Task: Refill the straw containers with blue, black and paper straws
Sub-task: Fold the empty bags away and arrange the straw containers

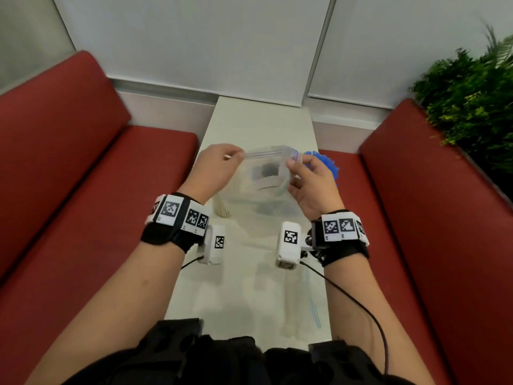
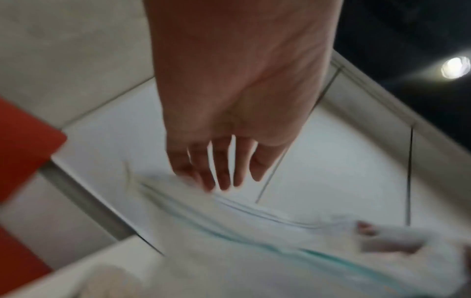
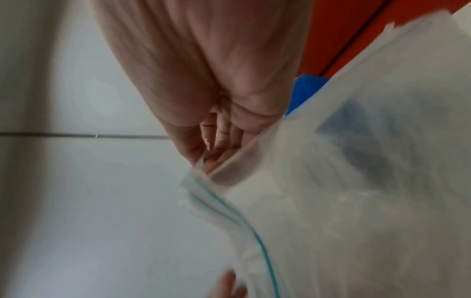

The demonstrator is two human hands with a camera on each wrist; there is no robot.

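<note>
Both hands hold a clear zip-top plastic bag [image 1: 263, 173] up over the white table [image 1: 261, 123]. My left hand [image 1: 227, 157] pinches the left end of its top edge, and my right hand [image 1: 294, 163] pinches the right corner. A dark shape [image 1: 268, 169] shows through the film; I cannot tell what it is. A bunch of blue straws [image 1: 327, 162] stands just behind my right hand. Tan paper straws [image 1: 221, 211] stand below my left wrist. In the right wrist view the fingertips [image 3: 206, 161] nip the bag [image 3: 356, 181] beside the blue straws [image 3: 305, 88]. The left wrist view is blurred, with the fingers [image 2: 211, 177] at the bag's [image 2: 254, 242] rim.
Red benches [image 1: 69, 162] [image 1: 430, 218] flank the narrow table on both sides. A green plant [image 1: 472, 93] stands at the back right. Another flat clear bag [image 1: 305, 301] with a teal zip line lies on the near part of the table.
</note>
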